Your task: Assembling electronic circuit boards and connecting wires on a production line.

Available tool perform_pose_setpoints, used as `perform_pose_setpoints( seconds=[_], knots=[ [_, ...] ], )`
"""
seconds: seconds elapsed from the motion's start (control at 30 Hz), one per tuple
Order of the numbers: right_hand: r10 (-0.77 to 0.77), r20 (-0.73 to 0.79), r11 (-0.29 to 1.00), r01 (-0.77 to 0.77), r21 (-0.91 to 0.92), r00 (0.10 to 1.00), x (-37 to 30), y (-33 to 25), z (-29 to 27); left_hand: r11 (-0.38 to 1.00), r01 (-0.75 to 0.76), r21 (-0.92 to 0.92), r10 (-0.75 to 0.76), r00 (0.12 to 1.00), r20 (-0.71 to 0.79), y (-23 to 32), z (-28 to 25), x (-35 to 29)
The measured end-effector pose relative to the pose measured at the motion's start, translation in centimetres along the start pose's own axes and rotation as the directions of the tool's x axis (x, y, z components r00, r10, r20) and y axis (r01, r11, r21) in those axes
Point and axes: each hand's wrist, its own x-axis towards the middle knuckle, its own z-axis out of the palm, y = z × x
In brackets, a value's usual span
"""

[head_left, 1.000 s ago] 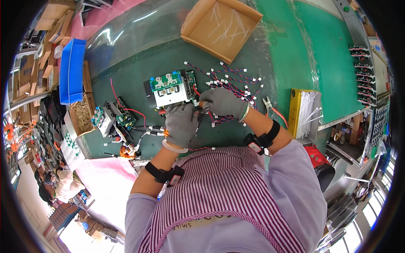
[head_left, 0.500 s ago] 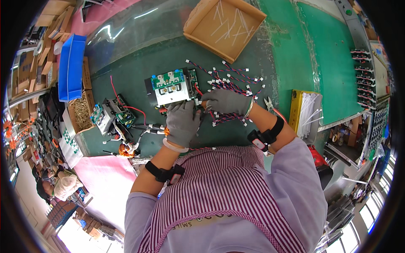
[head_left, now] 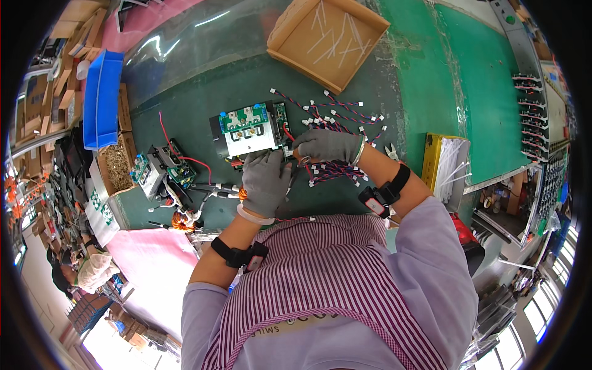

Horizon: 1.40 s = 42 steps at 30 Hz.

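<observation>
Left grip [head_left: 266, 184] and right grip [head_left: 327, 147] curled near the circuit-board assembly [head_left: 250, 145] at the frame's upper centre, though what either held, I couldn't tell.

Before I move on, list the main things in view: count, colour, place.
circuit assembly: one, green and silver, centre
second assembly: one, green and silver, left
cables: many, red and blue, right of centre
cutters: one, silver tip showing, right of cables
cardboard tray: one, brown, far side
box of white strips: one, yellow, right
bin: one, blue, far left
circuit boards: several, partly red, far right
left hand: one, grey glove, at assembly's near edge
right hand: one, grey glove, right of assembly
</observation>
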Motion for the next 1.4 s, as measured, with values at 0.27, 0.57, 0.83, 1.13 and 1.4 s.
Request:
perform_pose_setpoints(
  seconds=[0.27, 0.57, 0.83, 1.13, 1.4],
  knots=[
    [-0.101, 0.001, 0.991, 0.100, -0.088, 0.995, 0.8, 0.0, -0.3, 1.000, 0.016, 0.025, -0.018, 0.996, 0.087, -0.1, 0.0, 0.0],
    [0.574, -0.016, 0.812, -0.572, -0.121, 0.819, 1.3, -4.6, -5.6, 0.999, 0.042, -0.034, -0.037, 0.990, 0.136, -0.1, -0.6, -0.1],
    [0.600, -0.317, 0.512, -0.657, -0.553, 0.735, 1.9, -1.8, -4.4, 0.998, -0.027, 0.051, 0.035, 0.987, -0.159, -0.7, -6.2, -4.4],
    [0.296, -0.571, 0.552, -0.625, -0.552, 0.766, -0.3, -5.9, -5.9, 0.882, 0.465, -0.080, -0.458, 0.804, -0.380, -10.4, -11.8, -15.2],
    [0.319, -0.688, 0.898, -0.440, 0.000, 0.652, 7.7, -15.8, -4.7, 0.857, 0.503, -0.110, -0.514, 0.827, -0.229, -16.1, -11.9, -12.0]
  ],
)
